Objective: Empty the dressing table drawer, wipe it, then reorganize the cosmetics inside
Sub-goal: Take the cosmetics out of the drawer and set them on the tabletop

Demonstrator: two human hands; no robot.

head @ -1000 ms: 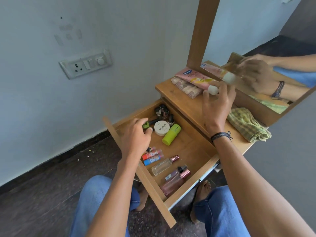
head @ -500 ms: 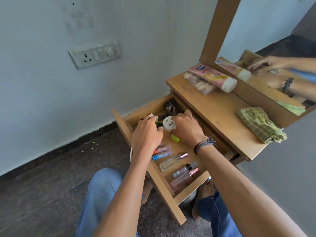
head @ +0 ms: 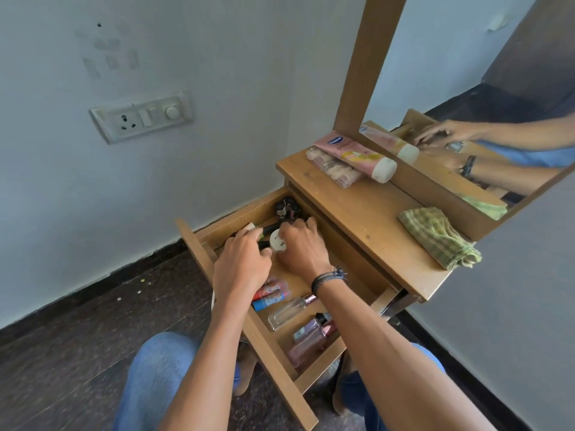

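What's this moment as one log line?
wooden drawer: open | left hand: over dark tubes | right hand: holds round white jar | green checked cloth: on tabletop

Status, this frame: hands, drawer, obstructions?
Left hand curled over tubes, grip unclear. Right hand grips jar. Drawer open, bottles inside. Cloth on tabletop. No obstruction seen.

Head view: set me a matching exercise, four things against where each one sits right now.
Things:
1. pink tube
2. checked cloth
3. white jar
4. clear bottle

Places:
A. in the drawer, between the left hand and the right hand
B. on the tabletop, far end, by the mirror
C. in the drawer, on the camera's side of both hands
D. on the tabletop, near end, crumpled

Pairs: 1-B; 2-D; 3-A; 4-C
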